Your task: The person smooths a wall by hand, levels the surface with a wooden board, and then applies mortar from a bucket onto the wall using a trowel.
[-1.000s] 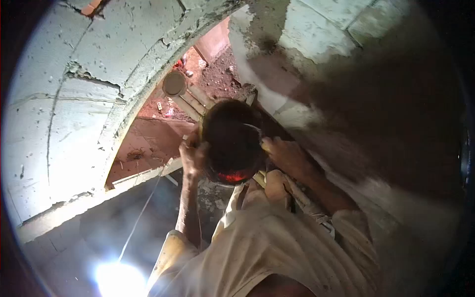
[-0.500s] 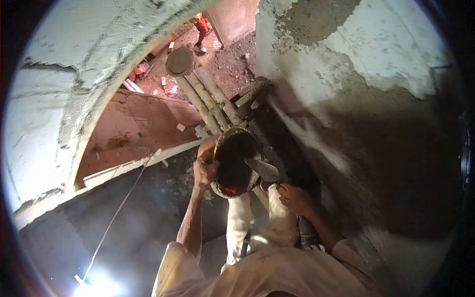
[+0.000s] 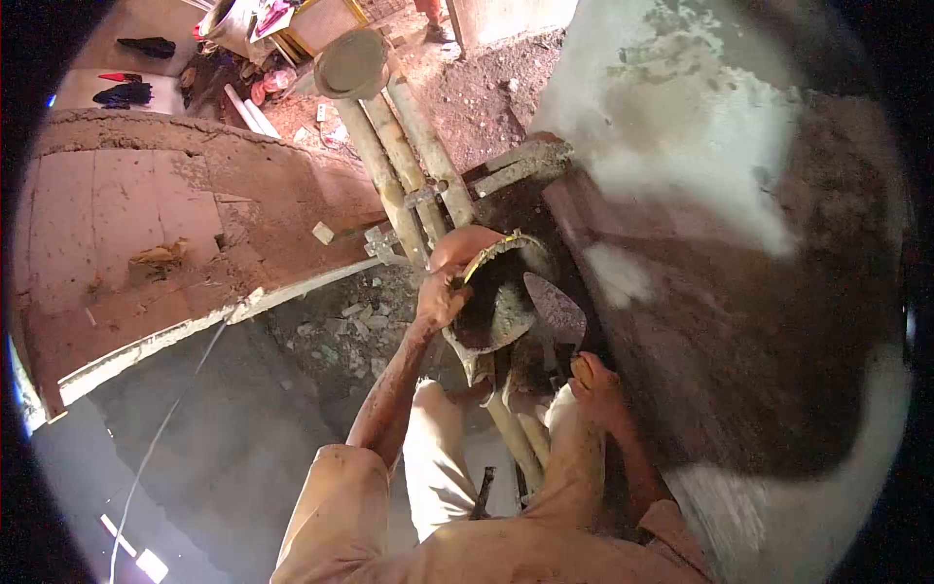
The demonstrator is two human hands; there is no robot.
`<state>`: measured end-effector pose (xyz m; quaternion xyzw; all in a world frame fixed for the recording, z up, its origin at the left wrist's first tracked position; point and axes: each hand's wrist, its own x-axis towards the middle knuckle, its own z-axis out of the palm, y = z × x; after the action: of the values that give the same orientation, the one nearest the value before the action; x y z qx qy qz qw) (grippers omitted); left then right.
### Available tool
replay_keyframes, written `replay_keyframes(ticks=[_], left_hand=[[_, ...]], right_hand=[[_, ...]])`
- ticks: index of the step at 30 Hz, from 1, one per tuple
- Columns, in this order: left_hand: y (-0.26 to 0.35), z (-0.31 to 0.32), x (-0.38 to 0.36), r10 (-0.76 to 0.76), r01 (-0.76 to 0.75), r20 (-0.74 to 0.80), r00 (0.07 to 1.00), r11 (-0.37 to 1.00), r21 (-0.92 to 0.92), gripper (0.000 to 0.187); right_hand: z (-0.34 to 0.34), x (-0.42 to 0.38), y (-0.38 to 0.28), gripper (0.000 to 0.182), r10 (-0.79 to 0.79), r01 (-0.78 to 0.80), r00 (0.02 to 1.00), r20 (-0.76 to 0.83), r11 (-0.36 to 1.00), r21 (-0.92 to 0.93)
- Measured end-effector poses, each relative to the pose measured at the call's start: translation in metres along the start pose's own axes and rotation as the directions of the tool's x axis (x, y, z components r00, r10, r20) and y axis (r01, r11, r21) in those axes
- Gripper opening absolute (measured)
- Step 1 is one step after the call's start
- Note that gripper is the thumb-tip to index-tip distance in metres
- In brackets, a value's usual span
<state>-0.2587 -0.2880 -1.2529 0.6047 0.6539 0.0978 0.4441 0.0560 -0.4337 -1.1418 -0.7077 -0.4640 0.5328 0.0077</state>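
My left hand (image 3: 441,295) is closed on the rim of a round mortar pan (image 3: 465,245), which is tilted with its dark, mortar-smeared inside facing right. In my right hand (image 3: 595,389) is the handle of a pointed trowel (image 3: 556,307). Its blade points up beside the pan's right side and carries a grey coating. Both hands are in front of my knees, over wooden poles (image 3: 511,428) that run between my legs.
Beyond the pan, several poles (image 3: 409,161) are tied together, with a second round pan (image 3: 351,64) on their far end. A plastered wall (image 3: 700,253) rises at right. Left is a ledge (image 3: 126,224); rubble (image 3: 360,326) lies below. A person's leg (image 3: 433,18) shows at the top.
The pan has tipped and the trowel blade has moved from over its mouth to its right side. My view has shifted, showing more of the left ledge and far ground.
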Motion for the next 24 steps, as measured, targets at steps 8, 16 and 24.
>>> replay_keyframes(ticks=[8,16,24], left_hand=[[-0.084,0.028,0.075,0.064,-0.073,-0.078,0.995,0.989,-0.126,0.032],[-0.087,0.035,0.124,0.148,-0.222,-0.228,0.962,0.912,-0.346,0.03],[-0.083,0.032,0.139,0.236,-0.333,-0.309,0.921,0.889,-0.313,0.041]], right_hand=[[0.04,0.091,-0.019,0.052,-0.18,0.181,0.982,-0.06,0.983,0.011],[0.088,0.173,-0.021,0.033,-0.246,0.159,0.962,-0.119,0.859,-0.486],[0.133,0.281,-0.043,0.027,-0.526,0.244,0.837,-0.151,0.606,-0.757]])
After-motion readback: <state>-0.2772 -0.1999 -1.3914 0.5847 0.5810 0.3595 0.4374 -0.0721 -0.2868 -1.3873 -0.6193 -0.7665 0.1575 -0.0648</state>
